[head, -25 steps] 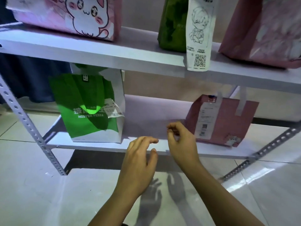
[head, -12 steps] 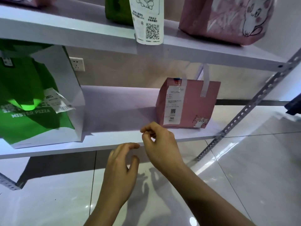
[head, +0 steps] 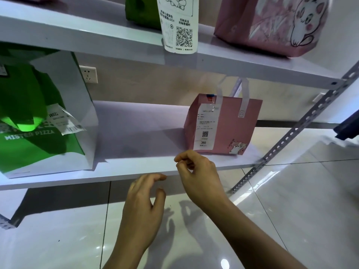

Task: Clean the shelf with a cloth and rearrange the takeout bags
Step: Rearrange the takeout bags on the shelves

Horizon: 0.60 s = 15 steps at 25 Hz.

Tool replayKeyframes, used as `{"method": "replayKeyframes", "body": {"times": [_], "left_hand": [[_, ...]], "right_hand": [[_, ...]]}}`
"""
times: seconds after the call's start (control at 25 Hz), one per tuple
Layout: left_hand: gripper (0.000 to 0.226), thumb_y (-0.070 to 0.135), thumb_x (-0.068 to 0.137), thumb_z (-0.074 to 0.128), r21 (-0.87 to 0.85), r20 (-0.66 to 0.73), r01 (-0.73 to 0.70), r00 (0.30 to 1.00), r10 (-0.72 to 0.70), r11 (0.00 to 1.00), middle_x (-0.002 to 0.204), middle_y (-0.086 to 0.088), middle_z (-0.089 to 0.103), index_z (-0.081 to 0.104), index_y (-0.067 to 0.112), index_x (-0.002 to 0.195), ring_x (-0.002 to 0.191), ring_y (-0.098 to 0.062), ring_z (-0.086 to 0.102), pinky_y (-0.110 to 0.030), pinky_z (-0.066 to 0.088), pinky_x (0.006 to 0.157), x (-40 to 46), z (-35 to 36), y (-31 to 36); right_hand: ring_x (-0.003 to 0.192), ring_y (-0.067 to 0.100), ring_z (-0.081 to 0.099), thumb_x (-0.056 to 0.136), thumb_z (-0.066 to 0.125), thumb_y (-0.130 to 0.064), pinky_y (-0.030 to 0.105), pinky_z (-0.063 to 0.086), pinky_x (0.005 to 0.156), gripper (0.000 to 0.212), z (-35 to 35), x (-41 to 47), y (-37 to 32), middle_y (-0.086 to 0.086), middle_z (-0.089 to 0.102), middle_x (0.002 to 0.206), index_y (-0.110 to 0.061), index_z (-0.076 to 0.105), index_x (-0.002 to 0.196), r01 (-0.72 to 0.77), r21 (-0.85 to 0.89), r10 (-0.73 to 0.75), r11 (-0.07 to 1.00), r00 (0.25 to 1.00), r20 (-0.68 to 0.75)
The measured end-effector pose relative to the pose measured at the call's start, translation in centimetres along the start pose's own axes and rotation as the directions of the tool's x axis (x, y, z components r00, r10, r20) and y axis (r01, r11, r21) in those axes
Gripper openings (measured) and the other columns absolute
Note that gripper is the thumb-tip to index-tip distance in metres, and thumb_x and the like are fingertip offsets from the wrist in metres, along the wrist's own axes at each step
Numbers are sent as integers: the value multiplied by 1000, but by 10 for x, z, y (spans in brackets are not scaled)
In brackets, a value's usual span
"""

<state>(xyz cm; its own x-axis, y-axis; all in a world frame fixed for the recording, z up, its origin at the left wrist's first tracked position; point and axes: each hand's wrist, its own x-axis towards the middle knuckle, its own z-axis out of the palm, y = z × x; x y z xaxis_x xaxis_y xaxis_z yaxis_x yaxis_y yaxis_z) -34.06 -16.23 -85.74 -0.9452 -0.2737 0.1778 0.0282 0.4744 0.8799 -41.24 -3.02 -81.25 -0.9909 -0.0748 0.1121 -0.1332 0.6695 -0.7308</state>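
A small pink takeout bag (head: pixel 229 125) with a white receipt stands on the right of the lower white shelf (head: pixel 136 171). A green and white pizza bag (head: pixel 38 117) stands at its left end. My right hand (head: pixel 198 175) hovers at the shelf's front edge just below the pink bag, fingers curled and pinched, holding nothing visible. My left hand (head: pixel 143 202) hangs lower, in front of the shelf edge, fingers loosely apart and empty. No cloth is in view.
The upper shelf (head: pixel 97 39) carries a dark green bag (head: pixel 141 12) with a long white receipt (head: pixel 178 26) hanging over the edge, and a pink cat bag (head: pixel 272 24). A perforated metal upright (head: pixel 291 136) slants at right. Glossy tiled floor lies below.
The view has swung right, so the bags shifted left in frame. Both hands stay at the lower shelf's front edge, the right one now nearer the pink bag.
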Motion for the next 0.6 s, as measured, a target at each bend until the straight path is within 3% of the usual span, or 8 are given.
{"method": "replayKeyframes", "body": {"times": [0.16,0.36,0.48,0.6], "left_hand": [[26,18,96,55,-39,-7,-16,1000,16,999,120,20,60,62,37,113,114,-3,51,-31,52,87,5,-2,8],[22,29,98,51,41,27,-116,993,115,992,116,24,53,53,44,113,102,8,48,-20,43,83,53,-16,28],[22,26,97,54,41,38,-175,984,174,984,115,24,55,55,43,111,101,4,50,-25,43,85,86,-18,43],[22,21,98,55,-10,84,-173,981,174,985,118,21,60,59,36,113,108,-2,54,-27,44,96,114,-3,52]], "right_hand": [[84,-1,59,100,56,-22,10,45,66,16,-33,42,6,-23,62,92,-34,63,92,-50,74,58,996,992,-112],[83,15,67,101,53,-24,30,61,68,15,-88,115,11,-10,68,104,-26,63,113,-41,0,39,999,967,-251],[74,16,68,97,57,-17,23,51,54,25,-114,151,22,-4,67,96,-25,58,121,-33,-25,22,999,937,-348],[96,30,64,96,59,-17,32,52,76,34,-139,181,45,12,58,118,-18,51,129,-127,99,160,987,827,-538]]}}
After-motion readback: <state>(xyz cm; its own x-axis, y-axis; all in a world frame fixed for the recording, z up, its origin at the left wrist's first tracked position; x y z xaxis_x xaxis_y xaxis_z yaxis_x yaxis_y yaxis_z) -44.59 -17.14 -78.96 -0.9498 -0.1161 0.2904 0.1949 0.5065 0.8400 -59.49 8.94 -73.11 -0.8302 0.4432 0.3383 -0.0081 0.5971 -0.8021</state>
